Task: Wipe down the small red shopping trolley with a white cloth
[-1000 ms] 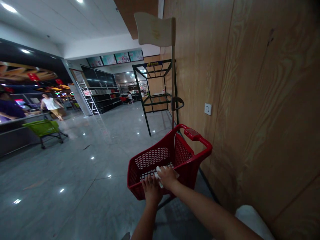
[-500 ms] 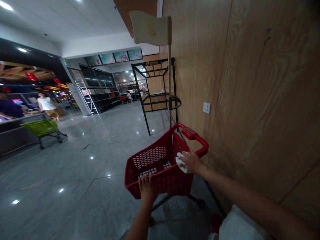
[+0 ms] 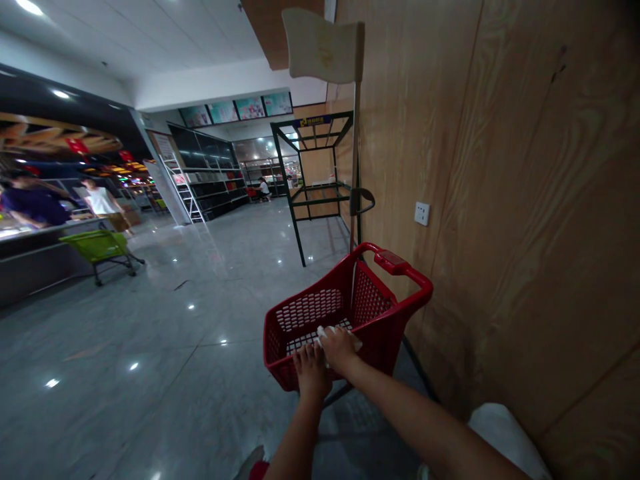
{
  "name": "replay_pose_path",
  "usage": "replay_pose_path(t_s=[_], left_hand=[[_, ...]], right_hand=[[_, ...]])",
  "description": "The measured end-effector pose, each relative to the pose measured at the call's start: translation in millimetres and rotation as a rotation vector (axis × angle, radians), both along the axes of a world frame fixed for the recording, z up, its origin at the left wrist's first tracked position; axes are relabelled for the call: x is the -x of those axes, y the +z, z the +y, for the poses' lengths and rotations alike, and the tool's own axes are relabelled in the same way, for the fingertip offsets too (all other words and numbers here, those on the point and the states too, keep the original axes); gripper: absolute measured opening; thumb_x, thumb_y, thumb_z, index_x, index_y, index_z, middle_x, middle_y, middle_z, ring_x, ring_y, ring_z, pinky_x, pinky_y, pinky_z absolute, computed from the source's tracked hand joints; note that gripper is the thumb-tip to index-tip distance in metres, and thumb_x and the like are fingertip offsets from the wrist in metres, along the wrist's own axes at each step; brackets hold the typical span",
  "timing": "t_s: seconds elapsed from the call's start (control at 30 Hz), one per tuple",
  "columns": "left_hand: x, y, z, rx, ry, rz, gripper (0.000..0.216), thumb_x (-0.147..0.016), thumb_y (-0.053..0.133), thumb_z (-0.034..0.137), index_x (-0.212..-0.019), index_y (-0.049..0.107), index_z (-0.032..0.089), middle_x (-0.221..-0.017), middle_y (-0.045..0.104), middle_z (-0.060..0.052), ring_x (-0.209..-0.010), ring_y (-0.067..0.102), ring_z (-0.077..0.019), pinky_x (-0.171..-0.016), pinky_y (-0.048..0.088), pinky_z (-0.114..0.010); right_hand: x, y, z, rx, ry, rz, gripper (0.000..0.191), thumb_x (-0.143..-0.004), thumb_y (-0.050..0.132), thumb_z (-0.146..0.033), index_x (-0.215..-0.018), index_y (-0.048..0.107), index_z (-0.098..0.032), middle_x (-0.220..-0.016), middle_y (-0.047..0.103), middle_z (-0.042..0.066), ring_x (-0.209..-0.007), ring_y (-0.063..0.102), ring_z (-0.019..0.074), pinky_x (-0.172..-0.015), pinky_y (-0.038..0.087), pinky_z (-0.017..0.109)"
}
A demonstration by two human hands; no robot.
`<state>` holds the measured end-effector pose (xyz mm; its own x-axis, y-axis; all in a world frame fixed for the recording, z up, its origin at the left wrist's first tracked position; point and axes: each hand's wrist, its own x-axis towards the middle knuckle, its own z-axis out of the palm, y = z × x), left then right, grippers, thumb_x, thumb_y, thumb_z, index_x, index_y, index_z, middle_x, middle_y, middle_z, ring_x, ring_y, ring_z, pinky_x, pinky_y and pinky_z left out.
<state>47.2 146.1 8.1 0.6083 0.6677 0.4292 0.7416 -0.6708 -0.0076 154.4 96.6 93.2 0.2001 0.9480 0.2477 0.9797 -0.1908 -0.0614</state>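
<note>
A red plastic shopping cart (image 3: pixel 373 293) with lattice sides stands in front of me, its handle toward the wall. My left hand (image 3: pixel 313 373) grips the near side's top rim, fingers hooked over it; the thumb is hidden. Right beside it, my right hand (image 3: pixel 340 348) is closed around a white cloth (image 3: pixel 357 343), pressed on the same rim. Only bits of the cloth show past the fingers. Inside the cart, the lattice floor is partly visible.
A wood-panelled wall (image 3: pixel 500 267) with a socket (image 3: pixel 422 213) runs along the right. Beyond the cart stand a pole with a beige panel (image 3: pixel 325 50) and a dark metal rack (image 3: pixel 295 220). A green cart (image 3: pixel 97 247) and people (image 3: pixel 103 200) are at the left.
My right hand has slid the cloth along the near rim, from beside the handle end to next to my left hand. The view has shifted slightly; my left hand keeps its place on the rim.
</note>
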Motion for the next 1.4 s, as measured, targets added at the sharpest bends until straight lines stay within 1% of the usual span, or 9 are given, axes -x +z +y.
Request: replay_pose_path(t_s=[0.1,0.2,0.37,0.47,0.57,0.83,0.97,1.23,1.4], left_hand=[[12.3,2.2,6.2,-0.009,-0.034,0.028,0.07,-0.065,0.057,0.016,-0.134,0.047,0.015,-0.127,0.05,-0.014,-0.119,0.039,-0.0296,-0.108,0.023,-0.051],[21.1,8.8,13.1,-0.001,-0.058,0.075,0.073,-0.063,0.057,0.013,-0.135,0.046,0.019,-0.127,0.051,-0.012,-0.119,0.04,-0.0283,-0.108,0.024,-0.047],[16.4,24.9,15.2,0.09,-0.023,0.038,0.062,-0.066,0.056,0.02,-0.128,0.05,0.016,-0.125,0.051,-0.013,-0.115,0.041,-0.0277,-0.107,0.022,-0.045],[9.6,32.5,13.4,0.153,0.011,0.016,0.056,-0.068,0.055,0.026,-0.123,0.051,0.016,-0.125,0.051,-0.013,-0.115,0.041,-0.0278,-0.105,0.022,-0.044],[5.3,34.9,12.4,0.162,0.028,0.031,0.057,-0.066,0.055,0.025,-0.122,0.049,0.015,-0.127,0.05,-0.014,-0.116,0.042,-0.0289,-0.104,0.022,-0.044],[6.8,28.6,5.6,0.159,0.023,0.077,0.062,-0.062,0.055,0.023,-0.124,0.049,0.015,-0.124,0.052,-0.015,-0.112,0.044,-0.0302,-0.104,0.021,-0.047],[18.1,28.9,6.4,0.165,0.014,0.06,0.065,-0.063,0.055,0.023,-0.126,0.047,0.014,-0.124,0.052,-0.014,-0.114,0.043,-0.0292,-0.105,0.022,-0.044],[33.3,23.8,18.8,0.154,-0.027,0.037,0.061,-0.067,0.054,0.018,-0.128,0.047,0.02,-0.128,0.051,-0.012,-0.119,0.042,-0.027,-0.108,0.019,-0.044],[21.3,9.7,14.8,0.049,0.01,-0.056,0.052,-0.071,0.051,0.016,-0.123,0.052,0.017,-0.126,0.051,-0.012,-0.119,0.04,-0.0276,-0.11,0.017,-0.047]], right_hand=[[-8.8,-0.4,-3.6,0.02,0.063,-0.018,0.034,-0.094,0.042,-0.025,-0.127,0.052,-0.02,-0.11,0.064,0.012,-0.099,0.059,0.0234,-0.082,0.045,0.035],[-48.9,10.8,-27.3,0.043,0.112,-0.075,0.034,-0.092,0.046,-0.026,-0.125,0.055,-0.024,-0.117,0.062,0.011,-0.102,0.057,0.0228,-0.085,0.043,0.035],[-127.5,41.1,-77.0,0.001,0.089,-0.143,0.04,-0.087,0.053,-0.025,-0.127,0.054,-0.028,-0.131,0.054,0.007,-0.111,0.052,0.0227,-0.093,0.039,0.036],[-142.6,50.4,-89.0,-0.015,0.022,-0.151,0.042,-0.085,0.058,-0.025,-0.127,0.055,-0.025,-0.131,0.054,0.008,-0.115,0.05,0.0234,-0.1,0.035,0.036],[-123.4,44.9,-78.9,-0.019,-0.018,-0.142,0.033,-0.086,0.058,-0.029,-0.119,0.06,-0.023,-0.131,0.055,0.008,-0.113,0.05,0.0243,-0.1,0.035,0.038],[-3.7,-4.4,-1.4,0.002,0.055,-0.019,0.034,-0.094,0.045,-0.027,-0.125,0.055,-0.018,-0.122,0.06,0.013,-0.107,0.055,0.0241,-0.089,0.043,0.038],[11.4,-11.3,9.9,0.012,0.092,0.0,0.035,-0.095,0.039,-0.022,-0.127,0.053,-0.017,-0.117,0.062,0.014,-0.102,0.057,0.0237,-0.085,0.044,0.037],[-83.8,22.0,-50.2,0.026,0.178,-0.118,0.038,-0.089,0.052,-0.028,-0.126,0.054,-0.025,-0.129,0.057,0.009,-0.107,0.055,0.0236,-0.093,0.039,0.037],[-137.6,48.5,-95.6,0.006,0.028,-0.172,0.035,-0.088,0.055,-0.037,-0.12,0.059,-0.023,-0.13,0.055,0.011,-0.113,0.051,0.0256,-0.101,0.033,0.039]])
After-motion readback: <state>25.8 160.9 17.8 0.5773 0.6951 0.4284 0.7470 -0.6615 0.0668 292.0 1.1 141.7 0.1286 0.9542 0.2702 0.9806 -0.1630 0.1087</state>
